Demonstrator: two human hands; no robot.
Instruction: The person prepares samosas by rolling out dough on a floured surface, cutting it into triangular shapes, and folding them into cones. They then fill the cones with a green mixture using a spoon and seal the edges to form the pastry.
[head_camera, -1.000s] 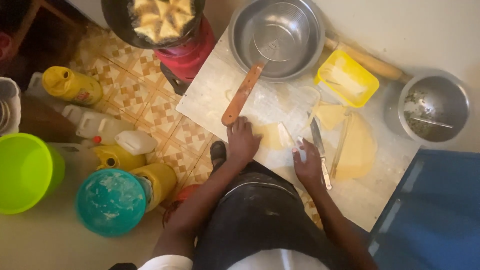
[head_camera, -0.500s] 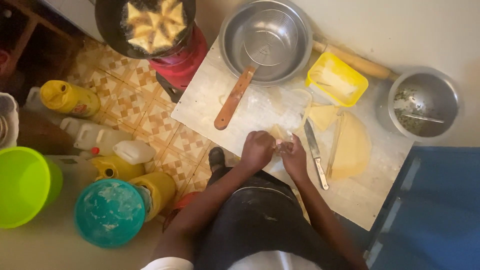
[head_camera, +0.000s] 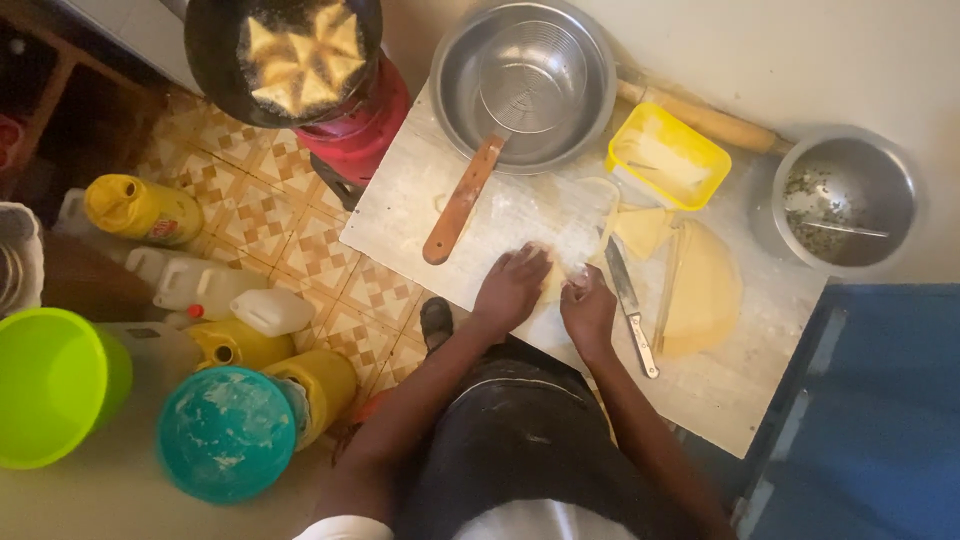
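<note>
Green bowl at far left, teal lid beside it, yellow oil bottles above on the patterned floor. Black frying pan at top with triangular pastries in oil, on a red burner. Floured white board in the middle, under a steel bowl with a wooden-handled strainer. Left hand and right hand close together at the board's near edge, fingers curled round a small piece of dough, pinching it. Just right: knife, flat dough sheet, yellow tub, rolling pin, steel pot of filling.
</note>
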